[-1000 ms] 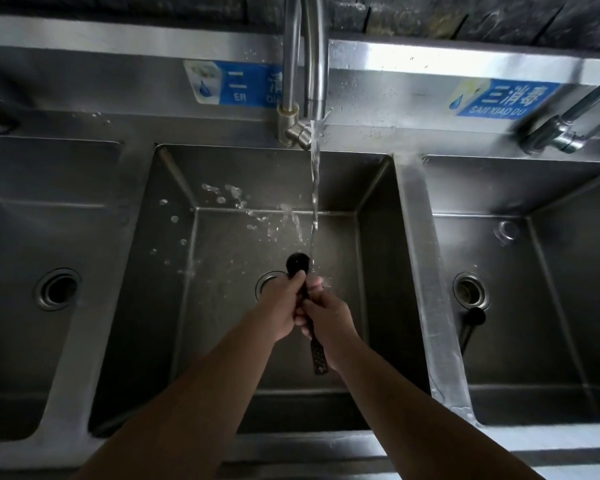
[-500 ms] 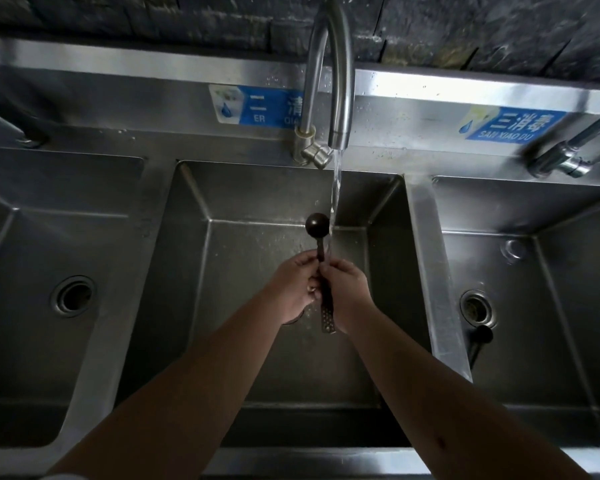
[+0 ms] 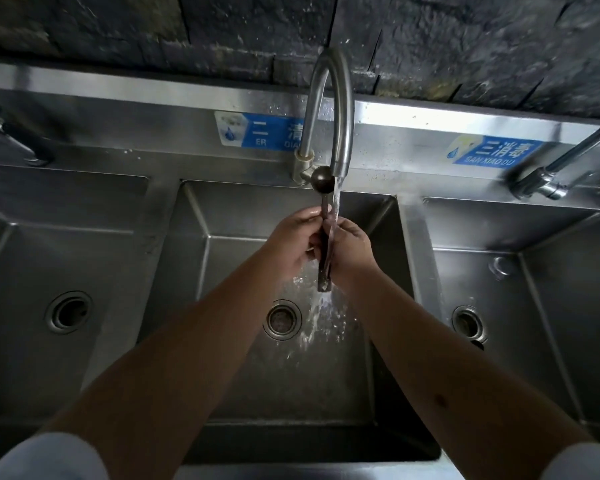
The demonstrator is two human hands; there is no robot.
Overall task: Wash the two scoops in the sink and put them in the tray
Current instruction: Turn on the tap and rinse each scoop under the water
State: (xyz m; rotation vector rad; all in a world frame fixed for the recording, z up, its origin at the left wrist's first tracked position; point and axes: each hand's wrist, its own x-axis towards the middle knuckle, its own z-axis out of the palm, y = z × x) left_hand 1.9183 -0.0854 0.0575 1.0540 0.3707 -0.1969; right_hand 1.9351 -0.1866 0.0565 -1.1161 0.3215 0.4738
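Note:
A dark long-handled scoop [image 3: 321, 178] stands upright over the middle sink basin [image 3: 222, 271], its round bowl just below the faucet spout. My left hand [image 3: 291, 239] and my right hand [image 3: 352, 247] are both closed around its handle from either side. Water runs from the curved faucet [image 3: 340, 109] down along the handle and splashes near the middle drain [image 3: 282, 319]. A second dark scoop [image 3: 478, 344] shows only as a small dark bit by the right basin's drain, mostly hidden by my right forearm. No tray is in view.
The steel unit has three basins, each with a drain: left basin [image 3: 68, 311], right basin [image 3: 468, 320]. A second tap [image 3: 551, 174] reaches in at the right, another tap [image 3: 18, 140] at the left. Blue labels [image 3: 492, 154] sit on the backsplash under a dark stone wall.
Both hands have lifted the scoop from low in the basin to just under the spout. The water now runs along the handle. The view has tilted, showing more wall.

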